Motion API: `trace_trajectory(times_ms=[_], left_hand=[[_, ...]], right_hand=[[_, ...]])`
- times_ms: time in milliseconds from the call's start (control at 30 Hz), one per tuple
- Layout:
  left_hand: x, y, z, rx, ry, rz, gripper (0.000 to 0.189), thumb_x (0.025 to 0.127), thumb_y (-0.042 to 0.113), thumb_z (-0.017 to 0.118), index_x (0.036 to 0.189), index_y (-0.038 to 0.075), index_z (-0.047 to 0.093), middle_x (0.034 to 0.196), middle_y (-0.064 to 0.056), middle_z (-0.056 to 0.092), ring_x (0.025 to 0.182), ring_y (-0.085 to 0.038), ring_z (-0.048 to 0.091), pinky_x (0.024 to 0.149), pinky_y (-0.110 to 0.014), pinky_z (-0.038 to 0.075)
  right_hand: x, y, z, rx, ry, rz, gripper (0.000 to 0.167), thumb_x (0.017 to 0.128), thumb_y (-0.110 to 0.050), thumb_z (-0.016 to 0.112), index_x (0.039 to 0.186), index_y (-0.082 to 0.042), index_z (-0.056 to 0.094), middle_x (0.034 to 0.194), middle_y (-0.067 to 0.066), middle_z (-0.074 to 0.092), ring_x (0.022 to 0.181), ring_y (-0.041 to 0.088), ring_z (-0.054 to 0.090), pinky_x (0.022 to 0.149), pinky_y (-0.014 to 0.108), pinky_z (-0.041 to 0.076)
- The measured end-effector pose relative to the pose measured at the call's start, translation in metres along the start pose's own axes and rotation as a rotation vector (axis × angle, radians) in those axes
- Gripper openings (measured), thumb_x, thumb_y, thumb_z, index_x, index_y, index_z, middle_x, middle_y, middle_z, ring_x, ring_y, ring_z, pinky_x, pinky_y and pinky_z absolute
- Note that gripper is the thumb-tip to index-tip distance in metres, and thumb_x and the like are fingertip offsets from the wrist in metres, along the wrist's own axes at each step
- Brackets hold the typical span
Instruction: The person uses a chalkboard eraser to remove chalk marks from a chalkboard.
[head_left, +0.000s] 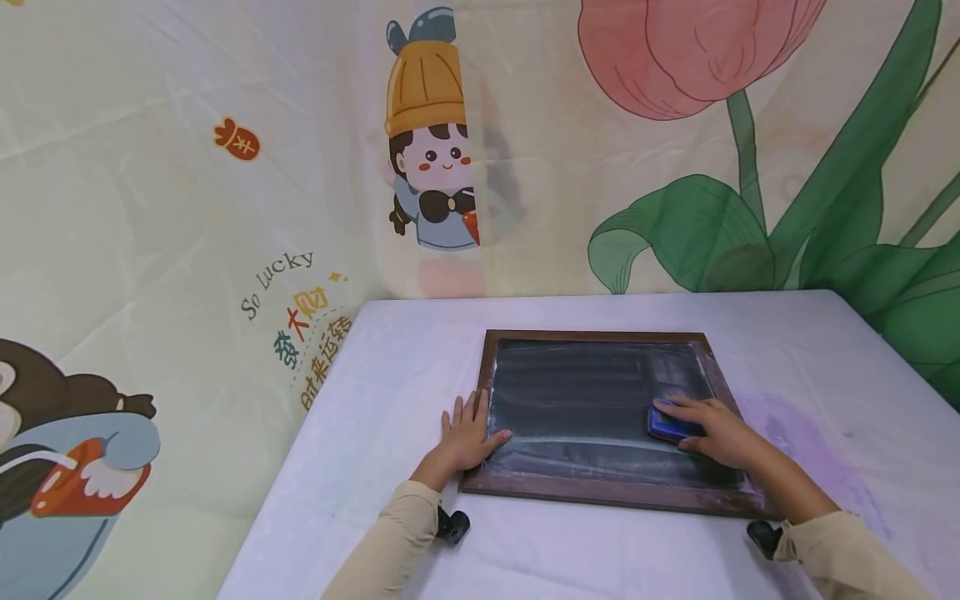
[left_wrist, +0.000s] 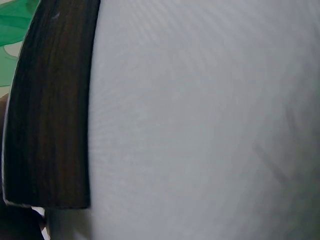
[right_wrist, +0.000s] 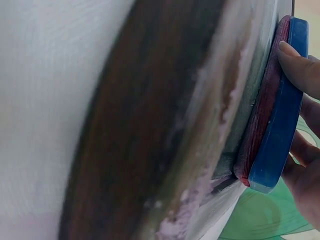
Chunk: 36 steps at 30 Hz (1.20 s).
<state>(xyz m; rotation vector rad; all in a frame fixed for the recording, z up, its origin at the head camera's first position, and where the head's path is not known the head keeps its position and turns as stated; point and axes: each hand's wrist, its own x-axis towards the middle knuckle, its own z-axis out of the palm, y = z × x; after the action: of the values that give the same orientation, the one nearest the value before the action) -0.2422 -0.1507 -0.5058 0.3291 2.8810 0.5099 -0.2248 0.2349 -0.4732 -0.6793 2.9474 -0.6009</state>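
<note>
A small blackboard in a brown wooden frame lies flat on the table. Pale chalk smears cross its lower part. My left hand rests with spread fingers on the frame's left side. On the right part of the board, my right hand grips a blue chalkboard eraser between thumb and fingers. The right wrist view shows the eraser's dark red felt face down against the board. In the left wrist view only the frame's edge and white cloth appear clearly.
White cloth covers the table, with a purple chalk stain right of the board. Chalk dust lies along the frame's right corner. Printed curtains with a tulip and cartoon figures hang behind and to the left.
</note>
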Motion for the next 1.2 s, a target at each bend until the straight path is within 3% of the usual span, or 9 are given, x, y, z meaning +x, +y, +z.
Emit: trace_trajectory(times_ms=[433, 733, 1200], left_hand=[[0.000, 0.002, -0.003, 0.001, -0.001, -0.007, 0.084, 0.090, 0.056, 0.042, 0.147, 0.006, 0.006, 0.152, -0.020, 0.010, 0.139, -0.041, 0.003, 0.106, -0.061, 0.005], [0.000, 0.001, -0.001, -0.004, 0.001, -0.015, 0.083, 0.090, 0.056, 0.040, 0.148, 0.007, 0.006, 0.151, -0.020, 0.010, 0.139, -0.042, 0.004, 0.106, -0.061, 0.005], [-0.002, 0.003, 0.001, -0.005, 0.010, -0.015, 0.083, 0.090, 0.055, 0.041, 0.147, 0.006, 0.007, 0.151, -0.020, 0.011, 0.139, -0.042, 0.005, 0.106, -0.061, 0.006]], right_hand=[[-0.011, -0.003, 0.002, -0.048, 0.070, -0.034, 0.062, 0.070, -0.010, 0.075, 0.129, -0.011, 0.054, 0.129, 0.027, 0.049, 0.100, 0.043, 0.049, 0.077, 0.054, 0.043], [-0.024, -0.007, 0.004, -0.017, 0.018, -0.017, 0.064, 0.072, -0.011, 0.074, 0.131, -0.015, 0.051, 0.132, 0.027, 0.046, 0.104, 0.045, 0.047, 0.079, 0.058, 0.040], [-0.025, -0.012, 0.007, -0.001, 0.046, 0.006, 0.063, 0.067, -0.016, 0.078, 0.127, -0.014, 0.056, 0.129, 0.022, 0.051, 0.103, 0.042, 0.050, 0.077, 0.054, 0.042]])
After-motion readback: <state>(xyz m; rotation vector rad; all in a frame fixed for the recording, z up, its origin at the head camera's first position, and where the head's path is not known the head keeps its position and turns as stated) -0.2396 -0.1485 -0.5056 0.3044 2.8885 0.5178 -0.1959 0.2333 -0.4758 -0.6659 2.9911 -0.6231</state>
